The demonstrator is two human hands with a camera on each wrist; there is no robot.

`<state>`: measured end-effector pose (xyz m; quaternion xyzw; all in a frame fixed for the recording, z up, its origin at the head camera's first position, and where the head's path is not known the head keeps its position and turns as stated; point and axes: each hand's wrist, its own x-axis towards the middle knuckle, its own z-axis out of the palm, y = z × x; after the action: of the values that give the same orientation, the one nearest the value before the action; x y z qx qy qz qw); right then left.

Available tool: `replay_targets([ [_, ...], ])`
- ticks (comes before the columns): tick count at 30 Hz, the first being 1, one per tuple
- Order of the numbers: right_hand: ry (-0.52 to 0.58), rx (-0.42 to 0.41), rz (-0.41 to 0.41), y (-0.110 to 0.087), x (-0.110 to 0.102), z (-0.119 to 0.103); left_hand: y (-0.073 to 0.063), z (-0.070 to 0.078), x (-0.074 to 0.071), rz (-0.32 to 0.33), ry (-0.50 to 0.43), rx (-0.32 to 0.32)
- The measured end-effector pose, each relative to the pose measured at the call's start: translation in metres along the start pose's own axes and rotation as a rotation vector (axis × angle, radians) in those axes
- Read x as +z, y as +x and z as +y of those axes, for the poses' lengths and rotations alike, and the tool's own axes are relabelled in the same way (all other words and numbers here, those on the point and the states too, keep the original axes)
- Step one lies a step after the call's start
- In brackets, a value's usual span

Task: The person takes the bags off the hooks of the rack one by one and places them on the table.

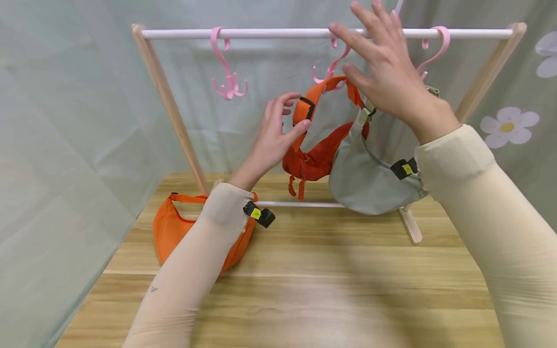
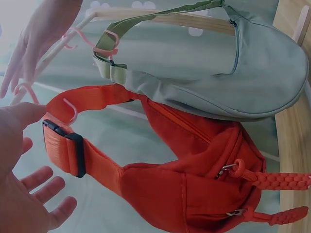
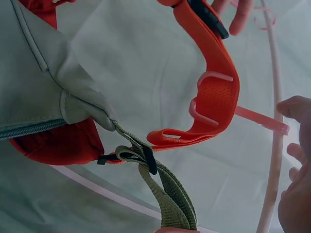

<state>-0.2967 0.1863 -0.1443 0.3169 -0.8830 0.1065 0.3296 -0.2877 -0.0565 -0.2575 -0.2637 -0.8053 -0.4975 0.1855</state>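
Note:
A red-orange belt bag [image 1: 319, 157] hangs by its strap from the middle pink hook [image 1: 334, 67]. My left hand [image 1: 276, 133] is beside that strap near its black buckle [image 2: 65, 145], with fingers loosely spread; whether the thumb touches the strap I cannot tell. Up at the white rail [image 1: 270, 33], my right hand [image 1: 389, 72] is raised with its fingers extended, above and right of the middle hook. A grey-green shoulder bag [image 1: 370, 179] hangs to the right, partly overlapping the red-orange one. Its strap loops over another pink hook [image 1: 443, 41], partly hidden by my right hand.
At the left, a pink hook [image 1: 228, 72] hangs from the rail with no bag. An orange bag [image 1: 174, 237] lies on the wooden table [image 1: 313, 290], partly behind my left forearm. Slanted wooden legs [image 1: 171, 106] support the rack; a lower white bar [image 1: 300, 205] crosses it.

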Motion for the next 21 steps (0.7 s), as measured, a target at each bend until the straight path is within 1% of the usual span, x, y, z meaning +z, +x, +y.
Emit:
replay_targets([
  [4, -0.057, -0.024, -0.023, 0.008, 0.004, 0.000, 0.003, 0.001, 0.004, -0.010, 0.093, 0.011],
  [6, -0.083, -0.036, -0.029, 0.010, 0.006, 0.000, 0.005, 0.001, 0.006, -0.019, 0.121, 0.014],
  [10, -0.095, -0.039, -0.038, 0.014, 0.009, 0.001, 0.008, 0.002, 0.010, -0.028, 0.114, 0.013],
  [14, -0.103, -0.020, -0.064, 0.017, 0.010, 0.001, 0.011, 0.003, 0.013, -0.031, 0.114, 0.002],
  [17, -0.115, -0.005, -0.089, 0.018, 0.013, 0.001, 0.011, 0.002, 0.014, -0.041, 0.115, -0.016],
  [21, -0.122, -0.002, -0.102, 0.018, 0.016, 0.001, 0.010, -0.001, 0.014, -0.038, 0.112, -0.015],
])
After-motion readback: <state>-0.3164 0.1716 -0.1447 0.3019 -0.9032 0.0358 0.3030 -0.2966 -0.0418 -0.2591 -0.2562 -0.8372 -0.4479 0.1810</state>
